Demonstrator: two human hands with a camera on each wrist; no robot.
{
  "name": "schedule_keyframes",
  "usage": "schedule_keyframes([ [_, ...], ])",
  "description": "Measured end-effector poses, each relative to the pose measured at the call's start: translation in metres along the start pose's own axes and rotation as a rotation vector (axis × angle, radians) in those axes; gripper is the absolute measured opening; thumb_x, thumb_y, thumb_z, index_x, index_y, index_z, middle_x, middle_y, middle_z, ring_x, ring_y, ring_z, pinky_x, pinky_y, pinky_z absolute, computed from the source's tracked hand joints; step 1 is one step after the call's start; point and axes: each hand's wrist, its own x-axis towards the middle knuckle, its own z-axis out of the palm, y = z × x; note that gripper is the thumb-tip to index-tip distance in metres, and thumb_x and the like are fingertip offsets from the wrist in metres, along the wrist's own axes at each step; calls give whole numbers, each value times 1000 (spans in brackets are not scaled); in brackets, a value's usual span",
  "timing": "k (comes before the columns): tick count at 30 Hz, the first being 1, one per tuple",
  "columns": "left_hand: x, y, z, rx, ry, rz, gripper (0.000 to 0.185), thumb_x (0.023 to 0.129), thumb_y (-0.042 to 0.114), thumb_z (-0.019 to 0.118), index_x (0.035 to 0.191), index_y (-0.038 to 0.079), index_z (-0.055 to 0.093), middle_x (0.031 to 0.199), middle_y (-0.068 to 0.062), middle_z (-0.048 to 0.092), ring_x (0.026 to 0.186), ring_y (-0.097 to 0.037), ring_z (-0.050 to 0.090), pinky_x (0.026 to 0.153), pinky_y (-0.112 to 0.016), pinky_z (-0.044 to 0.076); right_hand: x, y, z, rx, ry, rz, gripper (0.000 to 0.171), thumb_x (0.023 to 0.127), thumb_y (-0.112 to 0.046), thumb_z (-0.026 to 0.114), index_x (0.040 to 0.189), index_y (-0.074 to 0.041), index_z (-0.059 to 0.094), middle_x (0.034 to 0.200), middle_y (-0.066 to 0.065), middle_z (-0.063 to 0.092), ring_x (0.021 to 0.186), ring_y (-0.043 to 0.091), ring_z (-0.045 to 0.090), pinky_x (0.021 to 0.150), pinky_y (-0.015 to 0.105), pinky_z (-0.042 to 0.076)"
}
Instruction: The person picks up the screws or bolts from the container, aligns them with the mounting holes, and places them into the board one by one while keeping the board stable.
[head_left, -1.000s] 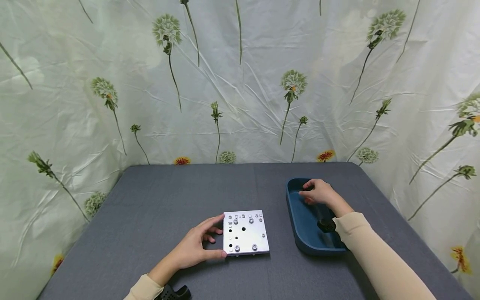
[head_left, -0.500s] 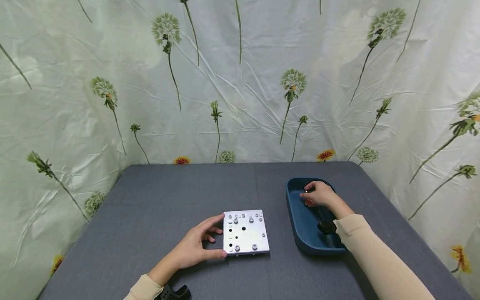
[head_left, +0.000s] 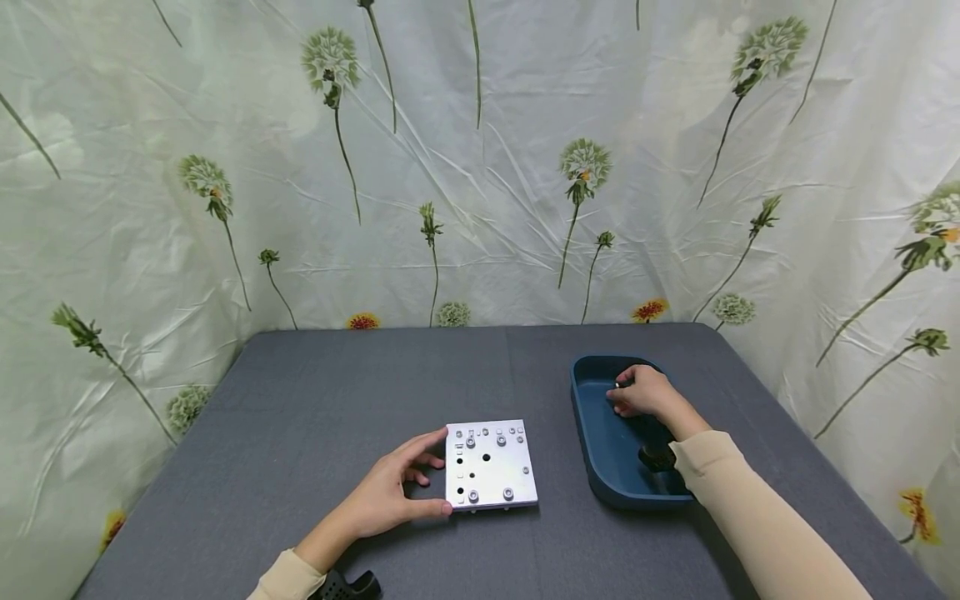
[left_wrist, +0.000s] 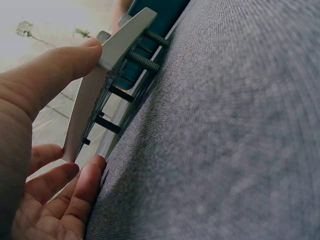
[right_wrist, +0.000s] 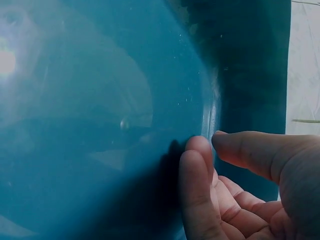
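A square metal plate (head_left: 491, 467) with holes and several bolt heads lies near the front of the grey table (head_left: 360, 383). My left hand (head_left: 433, 477) grips its left edge, thumb at the near corner. In the left wrist view the thumb (left_wrist: 55, 70) lies on top of the plate (left_wrist: 117, 55), whose bolts (left_wrist: 142, 60) stick out underneath. My right hand (head_left: 618, 395) is inside the blue tray (head_left: 592, 471), fingers curled, with a small shiny metal part (head_left: 617, 385) at the fingertips. In the right wrist view the hand's (right_wrist: 207, 140) thumb and forefinger meet against the tray wall (right_wrist: 100, 100); the part is hidden.
A cloth printed with flowers (head_left: 480, 167) hangs behind and to both sides of the table. The tray stands right of the plate, near the table's right edge. A black wrist mount (head_left: 348, 586) shows at the bottom edge.
My right hand has drawn a little to the right inside the tray and its fingers have curled in. The left hand and the plate have stayed put.
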Motion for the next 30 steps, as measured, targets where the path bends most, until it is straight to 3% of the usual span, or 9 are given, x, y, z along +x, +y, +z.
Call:
schedule_keyframes([
  [11,0,0,0,-4,-2,-6,97,84,39,95,163,14,45,159,-13,55,122,-20,68,90,-25,58,3,5,-1,-11,-7,39,28,106,-7,65,125,11,55,81,9,69,61,6,67,62,24,61],
  [16,-1,1,0,-4,-2,-9,97,84,39,94,164,14,45,159,-13,55,122,-20,67,90,-25,58,5,7,1,14,-13,46,18,104,-3,66,116,9,60,74,5,69,58,6,66,61,23,61],
  [22,0,1,0,-2,3,2,96,84,37,95,163,13,46,158,-14,56,122,-20,68,90,-25,58,5,5,4,8,-8,35,8,102,0,67,104,7,67,68,3,67,56,5,64,59,22,60],
  [30,0,1,0,1,2,-3,97,84,38,94,163,13,45,159,-14,55,122,-20,68,90,-25,58,3,-3,12,-28,-15,-30,10,102,-4,68,104,6,68,71,3,67,57,5,64,59,22,59],
])
